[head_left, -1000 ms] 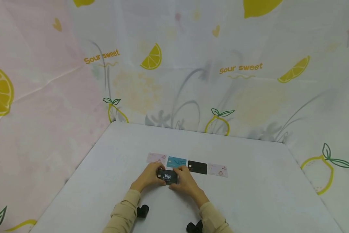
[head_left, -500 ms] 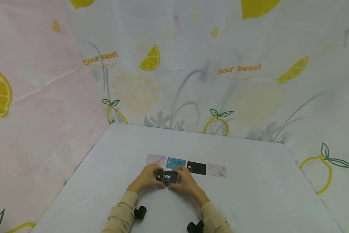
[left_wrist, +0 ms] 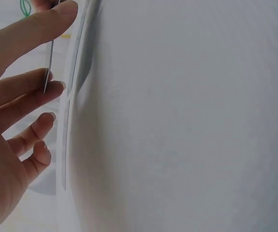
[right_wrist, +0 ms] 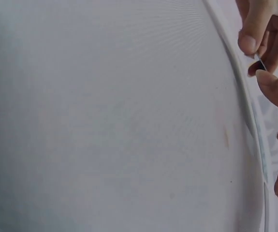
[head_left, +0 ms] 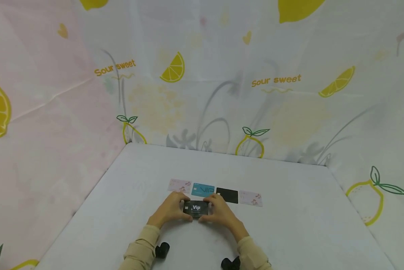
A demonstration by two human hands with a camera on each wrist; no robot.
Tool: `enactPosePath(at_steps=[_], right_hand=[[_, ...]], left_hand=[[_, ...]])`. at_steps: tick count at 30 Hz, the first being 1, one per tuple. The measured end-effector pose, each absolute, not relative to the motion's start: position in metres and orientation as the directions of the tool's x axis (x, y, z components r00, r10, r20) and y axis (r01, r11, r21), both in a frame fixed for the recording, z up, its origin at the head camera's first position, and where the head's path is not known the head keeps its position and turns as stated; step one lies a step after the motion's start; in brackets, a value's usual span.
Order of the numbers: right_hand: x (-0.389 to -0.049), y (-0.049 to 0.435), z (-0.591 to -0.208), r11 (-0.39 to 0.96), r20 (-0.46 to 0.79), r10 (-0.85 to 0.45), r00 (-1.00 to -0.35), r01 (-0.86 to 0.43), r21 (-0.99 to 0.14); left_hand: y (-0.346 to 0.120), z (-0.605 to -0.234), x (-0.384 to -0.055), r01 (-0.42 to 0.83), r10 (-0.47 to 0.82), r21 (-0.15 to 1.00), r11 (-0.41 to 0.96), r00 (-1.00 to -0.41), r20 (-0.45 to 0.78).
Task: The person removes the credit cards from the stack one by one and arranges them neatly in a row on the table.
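Observation:
A black card [head_left: 195,209] printed "Vip" in white is held by both hands above the white table. My left hand [head_left: 170,209] pinches its left end between thumb and fingers; my right hand [head_left: 223,212] pinches the right end. In the left wrist view the card [left_wrist: 50,70] appears edge-on, as a thin line between the left thumb and fingers. The right wrist view catches both hands on the card at its right edge. Just beyond the hands lies a row of cards: a pink one [head_left: 179,185], a blue "VIP" one [head_left: 203,189], a black one [head_left: 228,195] and another pink one [head_left: 250,198].
The white table [head_left: 289,225] reaches back to a lemon-printed curtain [head_left: 202,75], which also hangs on both sides. Black wrist devices [head_left: 162,250] are strapped below both beige sleeves [head_left: 141,245].
The held card has shifted slightly toward the person and to the right, with both hands still gripping it. The row of cards keeps its arrangement; the head view has tilted a little.

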State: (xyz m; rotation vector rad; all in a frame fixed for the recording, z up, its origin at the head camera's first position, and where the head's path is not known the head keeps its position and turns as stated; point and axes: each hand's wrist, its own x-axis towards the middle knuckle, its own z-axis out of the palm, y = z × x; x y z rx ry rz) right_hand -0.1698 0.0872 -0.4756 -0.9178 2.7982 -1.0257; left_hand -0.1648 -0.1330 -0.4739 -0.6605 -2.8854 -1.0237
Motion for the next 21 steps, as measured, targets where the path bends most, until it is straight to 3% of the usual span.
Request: enactPosePath(at_steps=[21], right_hand=[[-0.160, 0.130, -0.465, 0.549, 0.216, -0.534, -0.817, -0.529, -0.647]], left_hand=[[-0.107, -0.464, -0.158, 0.540, 0.472, 0.492, 0.683, -0.840, 0.266]])
